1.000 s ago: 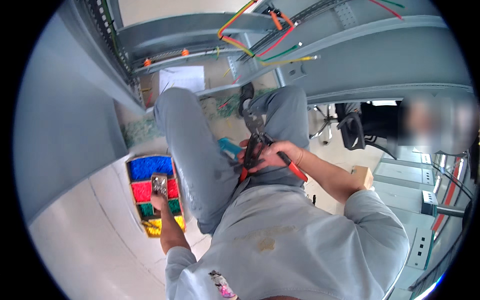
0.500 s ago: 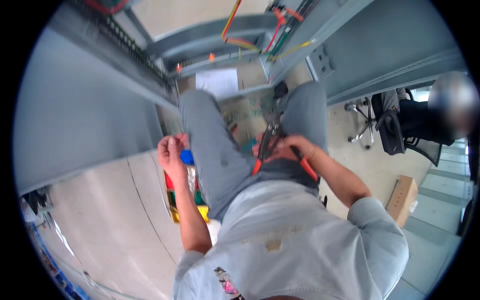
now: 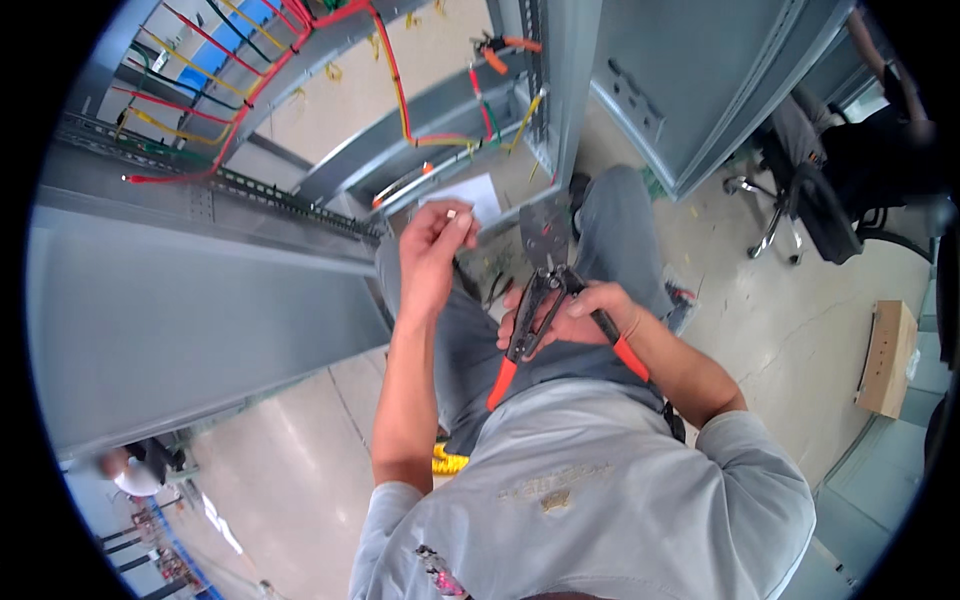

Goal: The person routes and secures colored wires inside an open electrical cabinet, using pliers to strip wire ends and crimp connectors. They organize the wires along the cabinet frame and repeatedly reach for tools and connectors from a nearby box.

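Note:
My left hand is raised over my left thigh, thumb and fingers pinched on a small pale piece too small to name exactly. My right hand holds a pair of crimping pliers with black arms and red-orange grips. Their dark, bolted head points away from me, and the two handles are spread apart. The tool is over my lap, between my knees, and its jaws appear to have nothing in them.
Grey metal cabinet panels flank me. Red, yellow and green wires run along the frame ahead; orange-handled pliers rest there. Paper lies beyond my left hand. A seated person's chair and a cardboard box are at right.
My left hand has risen from beside my left thigh, moving forward and right with the small pale piece. The crimping pliers stay in my right hand. The view has shifted, showing more of the wiring.

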Available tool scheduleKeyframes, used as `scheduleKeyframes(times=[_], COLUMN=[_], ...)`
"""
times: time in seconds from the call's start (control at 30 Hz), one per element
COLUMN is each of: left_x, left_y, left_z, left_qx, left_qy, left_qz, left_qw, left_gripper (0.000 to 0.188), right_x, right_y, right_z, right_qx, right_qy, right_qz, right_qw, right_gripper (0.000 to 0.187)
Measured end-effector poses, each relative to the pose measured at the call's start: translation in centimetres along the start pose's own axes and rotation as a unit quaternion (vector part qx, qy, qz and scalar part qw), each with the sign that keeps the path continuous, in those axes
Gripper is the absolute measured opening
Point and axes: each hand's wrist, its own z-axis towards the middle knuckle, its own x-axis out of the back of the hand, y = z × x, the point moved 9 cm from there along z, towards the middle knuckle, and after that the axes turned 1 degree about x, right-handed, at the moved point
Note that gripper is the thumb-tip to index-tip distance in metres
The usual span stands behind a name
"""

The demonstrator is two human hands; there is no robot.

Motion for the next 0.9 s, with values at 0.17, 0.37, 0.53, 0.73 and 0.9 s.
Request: scheduleKeyframes(times=[0.17, 0.37, 0.53, 0.73, 0.9], left_x=[-3.1, -4.6, -4.8, -4.4, -3.7], left_y=[0.8, 0.6, 1.4, 0.9, -0.7], left_z=[-0.6, -1.2, -1.2, -1.2, -1.7], left_qx=[0.042, 0.092, 0.096, 0.055, 0.085], left_qy=[-0.09, -0.194, -0.168, -0.182, -0.174], left_qz=[0.012, 0.065, 0.037, 0.01, -0.009], left_qw=[0.995, 0.974, 0.98, 0.982, 0.981], left_gripper=[0.029, 0.036, 0.035, 0.032, 0.034], right_x=[-2.8, -2.7, -2.8, -2.7, -2.4], right_y=[0.7, 1.7, 1.6, 1.6, 2.0], right_z=[0.3, 0.9, 1.2, 1.2, 1.2], right_qx=[0.003, -0.035, -0.042, -0.046, -0.046], right_qy=[-0.041, -0.04, -0.048, -0.041, -0.047], right_qz=[0.014, 0.03, 0.016, 0.032, 0.046], right_qw=[0.999, 0.998, 0.998, 0.998, 0.997], right_gripper=[0.074, 0.074, 0.074, 0.079, 0.079])
